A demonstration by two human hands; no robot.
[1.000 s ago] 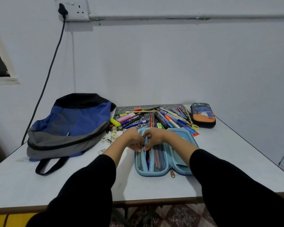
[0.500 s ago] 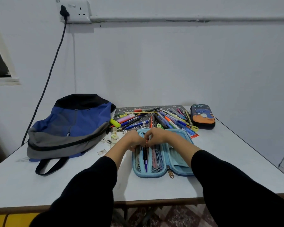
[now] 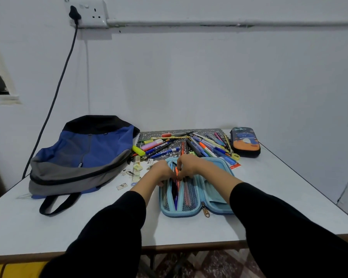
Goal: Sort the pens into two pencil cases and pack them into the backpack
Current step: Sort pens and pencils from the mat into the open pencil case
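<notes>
While both black-sleeved arms reach over the worktop (image 3: 279, 187), the left hand (image 3: 162, 173) and the right hand (image 3: 190, 165) meet, touching, above the far end of the open light-blue pencil case (image 3: 219, 209); the right hand's grip is narrow, fingertips pinched on an orange pen (image 3: 176, 171) that tilts down into the gap between the case's two mesh pockets; the left hand's fingers curl down at the left mesh pocket (image 3: 166, 199), but its fingertips are hidden, so I cannot tell whether its grip holds anything; a blue pen (image 3: 175, 199) lies in the middle of the case, and pinkish ones show under the right mesh; just beyond the case, loose pens (image 3: 201, 147) lie scattered over a dark patterned mat (image 3: 149, 135); a closed dark pencil case (image 3: 245, 142) sits beside them at the far right; the blue and grey backpack (image 3: 82, 153) lies flat on the left, well apart from the hands; small erasers (image 3: 137, 167) lie between it and the open case.
</notes>
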